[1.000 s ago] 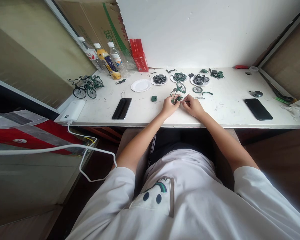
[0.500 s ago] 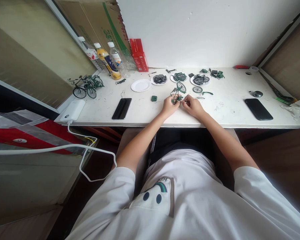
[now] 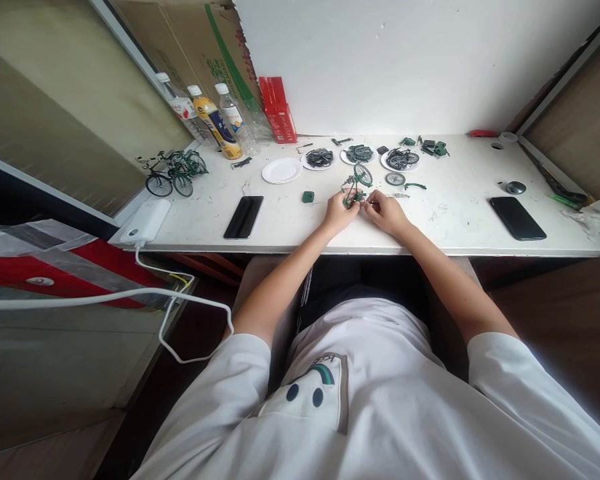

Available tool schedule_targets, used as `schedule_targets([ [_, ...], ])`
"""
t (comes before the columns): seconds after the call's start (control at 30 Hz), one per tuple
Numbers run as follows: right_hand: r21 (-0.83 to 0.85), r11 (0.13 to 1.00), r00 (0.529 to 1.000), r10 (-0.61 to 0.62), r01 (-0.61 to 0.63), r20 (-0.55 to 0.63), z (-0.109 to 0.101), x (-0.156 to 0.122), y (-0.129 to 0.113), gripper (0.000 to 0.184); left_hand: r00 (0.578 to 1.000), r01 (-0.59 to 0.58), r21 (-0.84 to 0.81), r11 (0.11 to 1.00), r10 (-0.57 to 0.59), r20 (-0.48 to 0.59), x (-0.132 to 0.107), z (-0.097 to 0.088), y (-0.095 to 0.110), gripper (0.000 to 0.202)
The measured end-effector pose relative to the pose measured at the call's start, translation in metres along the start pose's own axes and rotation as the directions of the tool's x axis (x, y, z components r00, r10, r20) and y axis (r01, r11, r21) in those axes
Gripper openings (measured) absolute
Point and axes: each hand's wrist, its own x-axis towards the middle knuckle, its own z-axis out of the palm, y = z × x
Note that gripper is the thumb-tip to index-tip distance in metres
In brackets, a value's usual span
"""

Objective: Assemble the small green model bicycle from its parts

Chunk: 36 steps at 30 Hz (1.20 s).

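Note:
A small green model bicycle frame (image 3: 356,187) with one wheel stands half-built on the white table (image 3: 445,213). My left hand (image 3: 337,212) is closed around its lower left part. My right hand (image 3: 386,209) pinches at the frame from the right side; what its fingertips hold is too small to make out. A loose wheel (image 3: 395,179) and a curved green part (image 3: 415,187) lie just behind my right hand. A small green block (image 3: 308,197) sits to the left of my left hand.
Small white plates (image 3: 282,171) with parts line the back of the table. Two finished model bicycles (image 3: 173,173) stand at far left near several bottles (image 3: 215,123) and a red box (image 3: 279,110). Black phones (image 3: 243,217) (image 3: 517,218) lie on either side. A white power bank (image 3: 146,221) sits at the left edge.

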Motion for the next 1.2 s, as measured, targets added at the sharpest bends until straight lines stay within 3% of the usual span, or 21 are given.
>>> schedule_targets([
  [1.2, -0.071, 0.997, 1.0, 0.016, -0.015, 0.017, -0.0008, -0.0005, -0.0029, 0.028, 1.0, 0.008, -0.02, 1.0, -0.007, 0.023, -0.0008, 0.0, -0.001, 0.034],
])
